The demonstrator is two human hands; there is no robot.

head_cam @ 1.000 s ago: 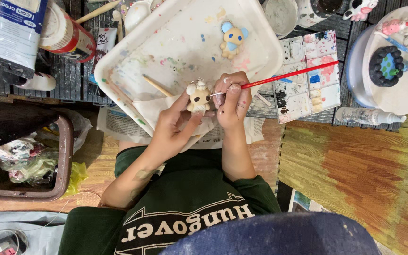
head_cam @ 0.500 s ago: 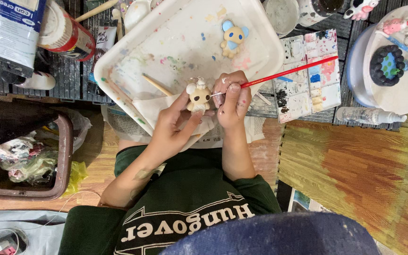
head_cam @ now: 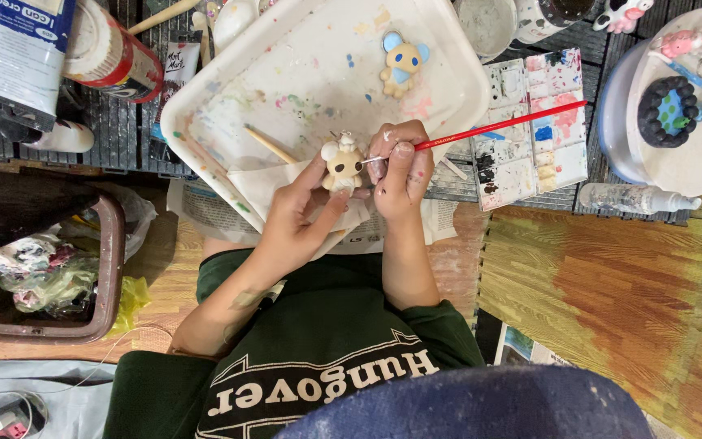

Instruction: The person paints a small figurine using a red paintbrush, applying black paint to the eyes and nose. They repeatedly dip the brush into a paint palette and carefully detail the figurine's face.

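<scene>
Wooden flooring shows below your green shirt. Your left hand pinches a small cream bear figurine; just beside it, your right hand grips a red paintbrush, over the paint-flecked white tray.

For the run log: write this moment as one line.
left hand: holds figurine | right hand: holds red brush, tip at figurine | under: white tray

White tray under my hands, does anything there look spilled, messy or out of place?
The white tray is smeared with dried paint spots. A blue-and-yellow figurine lies flat on it. Nothing looks freshly spilled or broken.
</scene>
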